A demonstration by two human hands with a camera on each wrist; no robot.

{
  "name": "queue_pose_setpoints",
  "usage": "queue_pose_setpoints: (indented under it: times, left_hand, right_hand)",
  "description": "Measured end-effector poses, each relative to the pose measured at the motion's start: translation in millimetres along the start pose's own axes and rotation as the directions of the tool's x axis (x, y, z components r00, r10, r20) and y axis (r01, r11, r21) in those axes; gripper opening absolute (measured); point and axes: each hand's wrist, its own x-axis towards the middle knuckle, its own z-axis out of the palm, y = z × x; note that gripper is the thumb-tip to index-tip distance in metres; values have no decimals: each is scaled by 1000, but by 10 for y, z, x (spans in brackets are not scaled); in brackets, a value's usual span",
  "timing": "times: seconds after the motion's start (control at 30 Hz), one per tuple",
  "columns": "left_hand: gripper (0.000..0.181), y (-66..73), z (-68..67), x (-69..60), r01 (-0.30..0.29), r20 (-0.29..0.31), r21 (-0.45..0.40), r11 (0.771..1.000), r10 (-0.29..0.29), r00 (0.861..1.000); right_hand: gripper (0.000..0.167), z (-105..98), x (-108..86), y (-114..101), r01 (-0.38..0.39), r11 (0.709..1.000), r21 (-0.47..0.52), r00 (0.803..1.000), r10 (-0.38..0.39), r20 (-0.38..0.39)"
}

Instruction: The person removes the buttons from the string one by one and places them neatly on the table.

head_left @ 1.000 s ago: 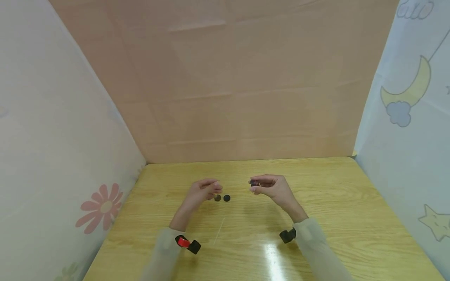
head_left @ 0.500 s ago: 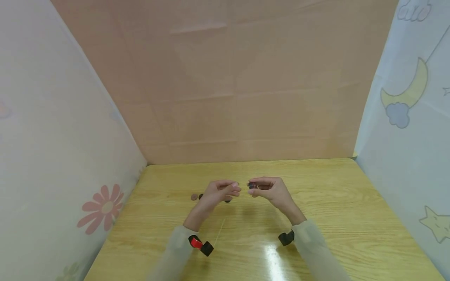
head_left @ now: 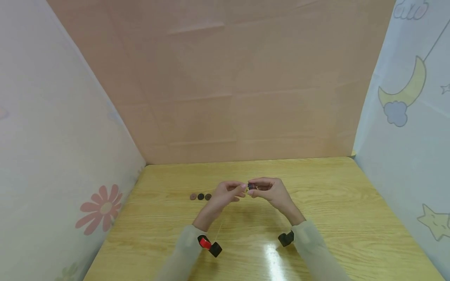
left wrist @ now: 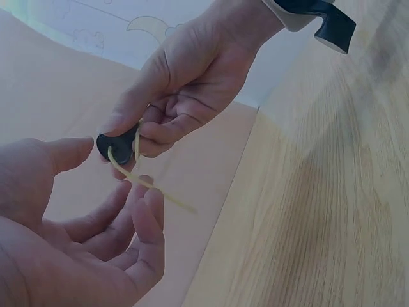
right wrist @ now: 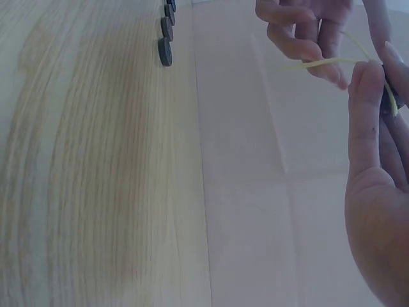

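My right hand (head_left: 275, 191) pinches a short stack of dark round discs (head_left: 252, 186), which shows reddish bands between its layers. A yellow string (left wrist: 163, 194) comes out of a hole in the end disc, and its loose end hangs past my left fingers. My left hand (head_left: 225, 194) is right beside the stack, thumb and fingers apart. In the left wrist view the left thumb tip (left wrist: 83, 152) is close to the disc's edge; I cannot tell whether it touches. The right wrist view shows more string (right wrist: 319, 62) between the hands.
A row of loose dark and brown discs (head_left: 200, 196) lies on the wooden table (head_left: 158, 230), left of the hands; the right wrist view shows several, the nearest disc (right wrist: 165, 52) at the row's end. A pinkish sheet (head_left: 228, 97) stands behind, with patterned walls on both sides.
My left hand has moved right from over the row of discs to the stack, uncovering discs at the row's left. The right hand keeps its pinch and has barely moved.
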Motion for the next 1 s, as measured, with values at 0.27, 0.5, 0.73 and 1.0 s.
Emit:
queue_pose_setpoints:
  times: [0.27,0.5,0.73,1.0]
  left_hand:
    - [45,-24,38,57,17,14,42,999,-18,1000]
    - [45,-31,44,68,14,15,46,999,-15,1000]
    - [42,-23,73,62,19,-8,38,999,-19,1000]
    - [43,-28,85,52,9,-7,37,999,-9,1000]
  right_hand:
    - [49,14,11,-14,5,1000,19,1000,-5,12]
    - [46,10,33,0,-3,1000,2,1000,3,21]
    - [48,14,35,-1,-87,996,17,996,87,-12]
    - [34,34,22,13,-64,995,76,998,66,-24]
